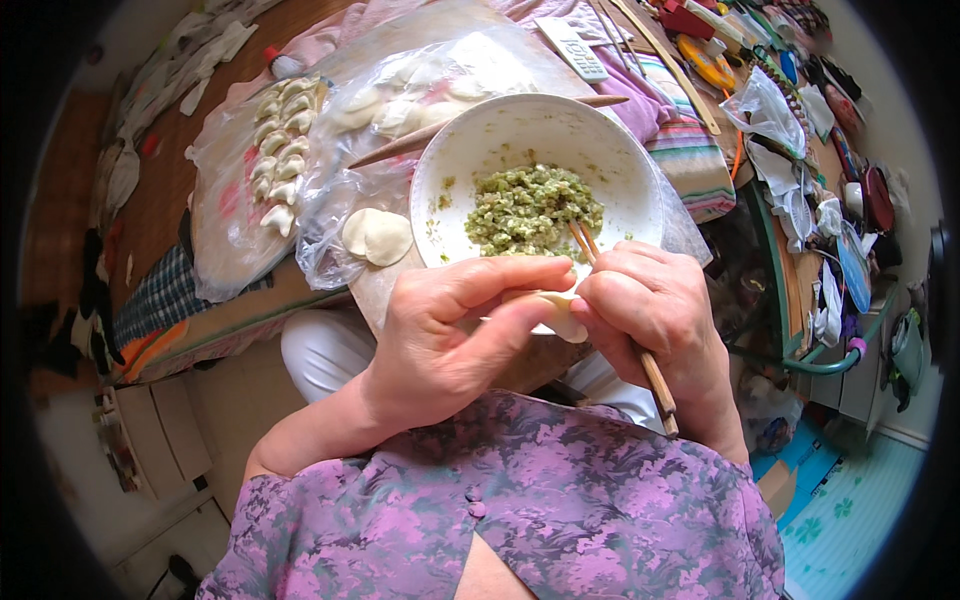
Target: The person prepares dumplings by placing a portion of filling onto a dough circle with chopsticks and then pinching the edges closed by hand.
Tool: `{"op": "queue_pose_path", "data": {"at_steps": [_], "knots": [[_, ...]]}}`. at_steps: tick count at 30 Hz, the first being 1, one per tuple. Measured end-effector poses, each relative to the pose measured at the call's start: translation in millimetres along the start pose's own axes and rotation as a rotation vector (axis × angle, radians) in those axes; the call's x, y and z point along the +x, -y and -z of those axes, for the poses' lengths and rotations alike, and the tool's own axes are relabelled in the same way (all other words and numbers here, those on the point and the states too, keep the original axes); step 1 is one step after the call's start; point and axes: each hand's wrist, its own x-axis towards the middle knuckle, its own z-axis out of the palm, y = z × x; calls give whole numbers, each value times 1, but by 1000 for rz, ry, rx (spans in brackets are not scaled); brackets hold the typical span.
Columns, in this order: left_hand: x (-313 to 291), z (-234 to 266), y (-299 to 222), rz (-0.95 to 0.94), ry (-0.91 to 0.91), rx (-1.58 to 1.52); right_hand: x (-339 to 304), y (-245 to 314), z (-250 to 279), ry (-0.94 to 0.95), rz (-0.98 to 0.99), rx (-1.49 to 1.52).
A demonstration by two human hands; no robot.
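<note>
Between my two hands is a small dumpling (568,318) of pale dough, just over the near rim of a white bowl. My left hand (465,320) pinches it from the left with thumb and fingers. My right hand (655,315) is closed, its thumb and finger pressing the dumpling's right side, while wooden chopsticks (655,385) pass through its grip. Their tips lean into the white bowl (437,215). Inside the bowl sits chopped green filling (530,208). A few round dough wrappers (378,236) lie overlapping to the left of the bowl.
Folded dumplings (285,150) stand in rows on a plastic-covered board at the left. Beyond the bowl, plastic film (440,75) covers more pale dough pieces, and a tapered rolling pin (395,150) lies behind the rim. A white remote control (572,48) rests at the back; clutter fills the right side.
</note>
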Motion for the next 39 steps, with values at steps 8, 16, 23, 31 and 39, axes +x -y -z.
{"op": "queue_pose_path", "data": {"at_steps": [8, 16, 23, 31, 39], "knots": [[-1, -3, 9, -126, -69, 135, 2, 1, 3, -10, 9, 33], [1, -10, 10, -94, -128, -31, 3, 1, 0, -90, -9, -8], [1, -7, 11, -75, -94, 22, 4, -1, 4, -65, 14, -2], [4, -17, 12, -21, -171, -209, 3, 0, 2, -146, -89, 19], [3, -18, 20, -41, -191, -216, 4, -3, 3, -162, -32, 65]]}}
